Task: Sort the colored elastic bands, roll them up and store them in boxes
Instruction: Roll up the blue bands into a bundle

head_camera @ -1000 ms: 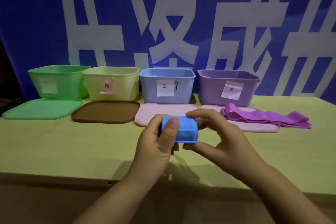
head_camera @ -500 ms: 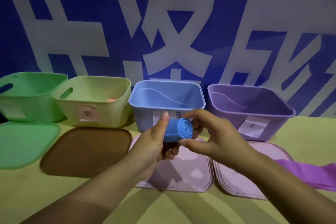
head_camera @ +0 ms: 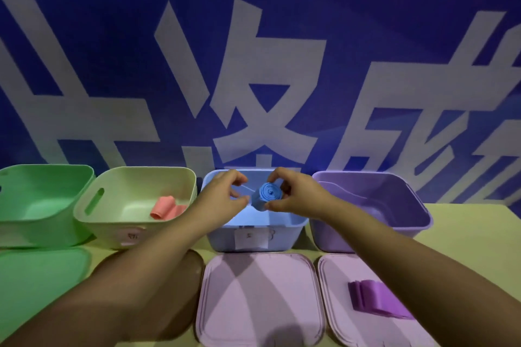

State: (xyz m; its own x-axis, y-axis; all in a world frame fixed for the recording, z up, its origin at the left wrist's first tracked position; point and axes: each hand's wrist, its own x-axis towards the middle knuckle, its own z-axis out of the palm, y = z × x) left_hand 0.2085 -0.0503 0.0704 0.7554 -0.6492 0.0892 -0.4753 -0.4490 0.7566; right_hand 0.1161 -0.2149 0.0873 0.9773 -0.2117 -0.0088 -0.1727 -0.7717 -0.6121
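Two hands: now over the blue box (head_camera: 255, 227), up from the table
Right hand (head_camera: 298, 194): pinches the rolled blue band (head_camera: 266, 195)
Left hand (head_camera: 225, 194): curled, gripping nothing
Meaning: roll finished, ready to drop in

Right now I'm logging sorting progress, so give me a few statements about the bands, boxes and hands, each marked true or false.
1. The right hand pinches the rolled blue band over the blue box. True.
2. The left hand grips the blue roll. False: its curled fingers hold nothing.
3. A pink roll lies in the yellow box. True.
4. The purple band is stored in the purple box. False: it lies folded on a pink lid.
5. The green box holds a band. False: none shows inside.
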